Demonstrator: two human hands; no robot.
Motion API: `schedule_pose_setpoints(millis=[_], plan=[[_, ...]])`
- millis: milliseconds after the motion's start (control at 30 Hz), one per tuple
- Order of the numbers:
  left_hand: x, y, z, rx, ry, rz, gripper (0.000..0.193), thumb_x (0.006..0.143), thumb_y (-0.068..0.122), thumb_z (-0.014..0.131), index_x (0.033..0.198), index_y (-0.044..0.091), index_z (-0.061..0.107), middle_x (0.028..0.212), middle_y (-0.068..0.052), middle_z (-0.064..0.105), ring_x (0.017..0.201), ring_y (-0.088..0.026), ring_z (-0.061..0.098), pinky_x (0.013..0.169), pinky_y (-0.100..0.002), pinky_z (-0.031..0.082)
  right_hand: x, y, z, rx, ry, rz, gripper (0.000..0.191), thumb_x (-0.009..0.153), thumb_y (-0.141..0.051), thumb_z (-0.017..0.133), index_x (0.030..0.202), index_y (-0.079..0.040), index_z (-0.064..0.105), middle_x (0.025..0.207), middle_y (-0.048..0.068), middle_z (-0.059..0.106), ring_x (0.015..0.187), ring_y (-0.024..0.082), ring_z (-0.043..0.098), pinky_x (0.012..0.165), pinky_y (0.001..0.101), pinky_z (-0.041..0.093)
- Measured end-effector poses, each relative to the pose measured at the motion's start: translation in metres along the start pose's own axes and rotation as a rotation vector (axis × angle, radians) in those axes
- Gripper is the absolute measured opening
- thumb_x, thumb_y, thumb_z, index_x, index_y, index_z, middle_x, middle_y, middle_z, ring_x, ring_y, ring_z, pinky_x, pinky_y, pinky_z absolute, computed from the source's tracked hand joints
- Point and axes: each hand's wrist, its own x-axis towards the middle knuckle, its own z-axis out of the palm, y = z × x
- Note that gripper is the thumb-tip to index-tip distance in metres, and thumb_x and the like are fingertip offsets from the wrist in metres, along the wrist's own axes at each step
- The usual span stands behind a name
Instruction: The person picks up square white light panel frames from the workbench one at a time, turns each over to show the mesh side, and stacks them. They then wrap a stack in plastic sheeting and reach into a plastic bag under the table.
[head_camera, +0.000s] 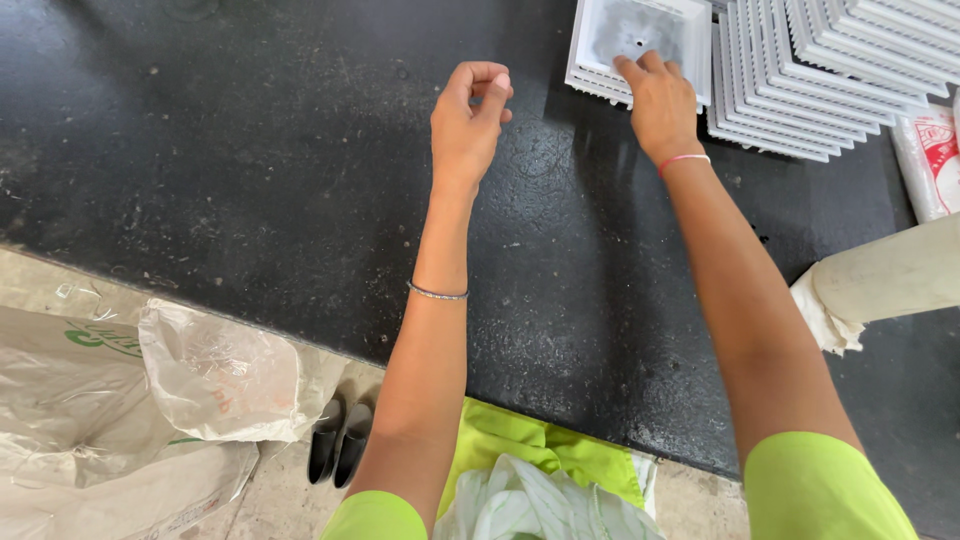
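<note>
My right hand reaches to the far edge of the black table and its fingers rest on the near rim of the top white square tray of a stack. That tray has a grey, dusty inside with a small hole in the middle. My left hand hovers over the dark tabletop to the left of the stack, fingers curled in with the thumb against them; nothing shows in it.
More stacks of white ribbed trays fill the far right corner. A printed plastic bag and a white pipe-like post stand at the right. White woven sacks lie on the floor at the left.
</note>
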Motion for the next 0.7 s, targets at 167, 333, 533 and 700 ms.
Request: schedule_pose_setpoints(millis=[167,333,533,700], plan=[[-0.004,0.003,-0.001,0.052,0.013,-0.003,0.02,0.099,0.027,0.065,0.11,0.011,0.071,0.095,0.001,0.072,0.076,-0.008,0.069,0.07,-0.026,0.055,-0.024,-0.042,-0.048,0.16,0.014,-0.033,0.052,0.091,-0.001,0.069,0.142,-0.006,0.059,0.13,0.017,0.059,0.112,0.039,0.058,0.094,0.0498,0.047],[-0.003,-0.007,0.003,0.06,0.025,0.018,0.019,0.098,0.025,0.066,0.109,0.009,0.071,0.092,0.0,0.072,0.074,-0.01,0.07,0.068,-0.027,0.056,-0.087,-0.109,-0.111,0.431,-0.064,-0.091,0.045,0.091,-0.007,0.071,0.135,-0.005,0.061,0.131,0.018,0.06,0.117,0.04,0.058,0.099,0.0481,0.048],[-0.006,-0.032,0.018,0.092,0.071,0.076,0.017,0.096,0.023,0.068,0.106,0.009,0.071,0.088,-0.002,0.074,0.071,-0.013,0.074,0.068,-0.029,0.059,-0.15,-0.145,-0.157,0.73,-0.024,0.121,0.032,0.094,-0.006,0.072,0.125,-0.008,0.067,0.128,0.014,0.066,0.118,0.034,0.064,0.099,0.0408,0.052],[-0.029,-0.029,0.039,0.421,0.353,0.487,0.03,0.088,0.021,0.075,0.115,0.014,0.064,0.112,-0.006,0.07,0.104,-0.023,0.071,0.091,-0.036,0.058,-0.183,-0.132,-0.155,0.56,0.246,0.147,0.029,0.1,-0.003,0.07,0.129,-0.006,0.066,0.124,0.018,0.063,0.117,0.036,0.062,0.102,0.043,0.05]])
